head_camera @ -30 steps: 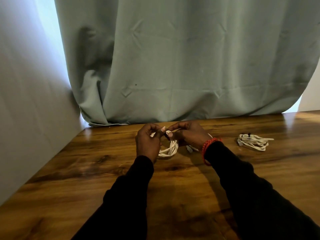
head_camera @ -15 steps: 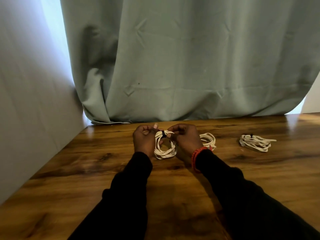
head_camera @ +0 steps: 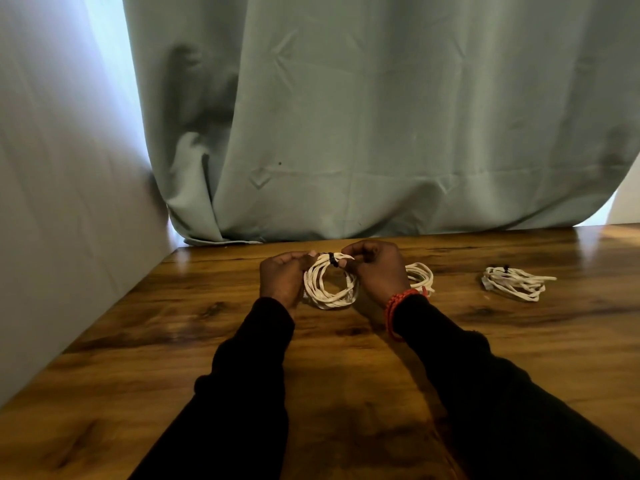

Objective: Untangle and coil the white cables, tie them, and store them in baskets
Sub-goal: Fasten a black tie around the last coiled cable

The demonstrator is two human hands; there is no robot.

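Observation:
A coiled white cable [head_camera: 330,289] stands upright on the wooden table [head_camera: 207,358] between my hands. A black tie [head_camera: 333,260] wraps its top. My left hand [head_camera: 282,275] grips the coil's left side, thumb near the tie. My right hand [head_camera: 375,268] pinches the coil's top right beside the tie. A second white coil [head_camera: 420,275] lies flat just behind my right hand, partly hidden by it. A third coiled white cable [head_camera: 514,284] with a black tie lies farther right. No basket is in view.
A grey-green curtain [head_camera: 381,133] hangs along the table's far edge. A pale wall [head_camera: 62,202] borders the table on the left. A red bead bracelet [head_camera: 396,306] circles my right wrist.
The coil has gone from bunched between my hands to standing as an open ring, with the black tie showing on top. My right hand has shifted left, uncovering the second coil behind it.

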